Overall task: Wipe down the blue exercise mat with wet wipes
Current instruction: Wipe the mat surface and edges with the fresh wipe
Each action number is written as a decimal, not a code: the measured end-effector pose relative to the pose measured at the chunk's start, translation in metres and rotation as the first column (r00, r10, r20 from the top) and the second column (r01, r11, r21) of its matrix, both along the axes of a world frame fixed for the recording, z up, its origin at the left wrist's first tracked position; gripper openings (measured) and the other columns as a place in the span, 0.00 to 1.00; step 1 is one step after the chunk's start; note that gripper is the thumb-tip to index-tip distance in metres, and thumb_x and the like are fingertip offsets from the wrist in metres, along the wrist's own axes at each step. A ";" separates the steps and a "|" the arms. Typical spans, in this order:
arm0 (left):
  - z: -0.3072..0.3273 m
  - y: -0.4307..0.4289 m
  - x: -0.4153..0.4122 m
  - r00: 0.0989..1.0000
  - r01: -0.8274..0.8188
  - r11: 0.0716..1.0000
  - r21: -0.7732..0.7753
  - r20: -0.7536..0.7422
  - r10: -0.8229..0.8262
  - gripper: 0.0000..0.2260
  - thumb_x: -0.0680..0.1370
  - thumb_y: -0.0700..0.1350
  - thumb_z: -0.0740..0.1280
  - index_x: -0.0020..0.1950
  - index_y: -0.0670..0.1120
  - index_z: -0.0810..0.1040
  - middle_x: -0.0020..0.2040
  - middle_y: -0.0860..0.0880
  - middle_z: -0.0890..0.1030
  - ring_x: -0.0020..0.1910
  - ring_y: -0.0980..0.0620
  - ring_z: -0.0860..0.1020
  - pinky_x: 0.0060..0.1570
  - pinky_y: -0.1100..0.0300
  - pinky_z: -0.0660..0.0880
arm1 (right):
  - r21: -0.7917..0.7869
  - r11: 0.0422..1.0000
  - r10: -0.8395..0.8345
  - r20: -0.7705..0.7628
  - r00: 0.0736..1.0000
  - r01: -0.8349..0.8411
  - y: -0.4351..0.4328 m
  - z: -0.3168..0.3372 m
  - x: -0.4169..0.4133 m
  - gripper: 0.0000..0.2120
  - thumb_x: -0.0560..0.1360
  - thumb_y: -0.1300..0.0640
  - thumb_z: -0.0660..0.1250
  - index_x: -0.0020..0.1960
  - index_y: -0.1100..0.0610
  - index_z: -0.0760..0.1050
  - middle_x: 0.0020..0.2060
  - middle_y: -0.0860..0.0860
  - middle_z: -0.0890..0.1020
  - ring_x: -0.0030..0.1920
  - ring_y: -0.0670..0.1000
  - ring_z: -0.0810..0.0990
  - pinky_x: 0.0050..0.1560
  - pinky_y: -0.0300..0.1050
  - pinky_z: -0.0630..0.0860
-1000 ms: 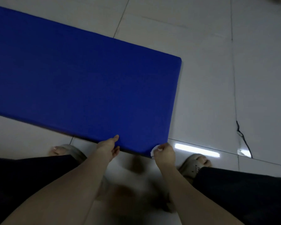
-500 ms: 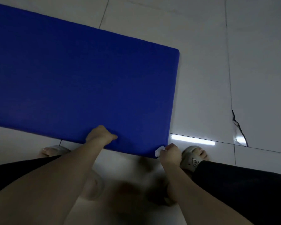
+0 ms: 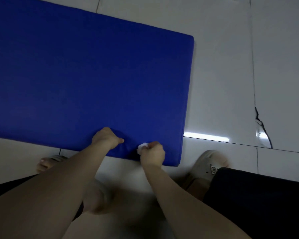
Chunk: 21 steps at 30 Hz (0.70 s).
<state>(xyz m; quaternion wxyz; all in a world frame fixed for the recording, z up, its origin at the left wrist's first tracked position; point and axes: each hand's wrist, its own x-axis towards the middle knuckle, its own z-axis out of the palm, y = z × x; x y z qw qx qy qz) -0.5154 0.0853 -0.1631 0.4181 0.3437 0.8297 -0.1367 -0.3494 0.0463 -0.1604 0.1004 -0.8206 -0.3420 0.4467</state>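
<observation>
The thick blue padded exercise mat [image 3: 93, 75] lies flat on the pale tiled floor [image 3: 223, 75]. The left hand [image 3: 107, 139] curls into its near edge, puckering the cover. The right hand [image 3: 152, 153] pinches a crumpled white wet wipe [image 3: 142, 146] against the mat. The mat seems soft, light and pliant, so it is probably best gripped at that edge.

no readable text — none, on anything

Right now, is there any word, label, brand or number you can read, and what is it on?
No text can be read anywhere in this view.
Sandal by the right leg: small pale mark on its strap, too blurred to read.
The blue mat and the wipe in the right hand: no print visible.
</observation>
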 end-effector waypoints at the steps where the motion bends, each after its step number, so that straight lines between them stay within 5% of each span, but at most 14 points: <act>1: 0.000 0.000 0.001 1.000 0.008 1.000 -0.002 -0.004 -0.008 0.23 0.74 0.59 0.76 0.53 0.46 0.68 0.47 0.47 0.76 0.42 0.46 0.76 0.35 0.56 0.71 | 0.020 0.999 0.039 -0.015 0.999 -0.038 0.000 -0.001 -0.012 0.08 0.79 0.55 0.65 0.44 0.58 0.77 0.40 0.53 0.81 0.39 0.49 0.80 0.33 0.40 0.73; 8: 0.000 0.001 -0.002 0.999 0.053 0.999 0.006 -0.006 -0.053 0.25 0.73 0.61 0.75 0.54 0.46 0.69 0.48 0.47 0.77 0.44 0.47 0.77 0.40 0.56 0.74 | 0.076 0.940 0.324 0.103 0.940 -0.332 0.007 -0.007 -0.007 0.05 0.78 0.56 0.62 0.45 0.57 0.72 0.44 0.54 0.79 0.42 0.53 0.78 0.37 0.43 0.71; 15: 0.001 -0.001 -0.002 0.998 0.056 0.998 0.029 0.028 -0.057 0.22 0.73 0.60 0.75 0.52 0.47 0.70 0.45 0.50 0.75 0.41 0.49 0.76 0.41 0.55 0.75 | 0.072 0.970 0.207 0.255 0.945 -0.232 0.016 -0.007 0.099 0.04 0.76 0.57 0.63 0.44 0.57 0.75 0.44 0.55 0.81 0.42 0.56 0.77 0.43 0.45 0.72; 21: 0.001 0.000 -0.003 0.997 0.080 0.997 0.006 0.021 -0.080 0.23 0.74 0.61 0.74 0.52 0.47 0.69 0.46 0.50 0.75 0.40 0.51 0.74 0.41 0.55 0.74 | 0.100 0.992 0.050 0.238 0.970 -0.075 0.029 -0.007 0.080 0.06 0.78 0.58 0.60 0.49 0.58 0.74 0.47 0.57 0.81 0.46 0.58 0.79 0.45 0.47 0.75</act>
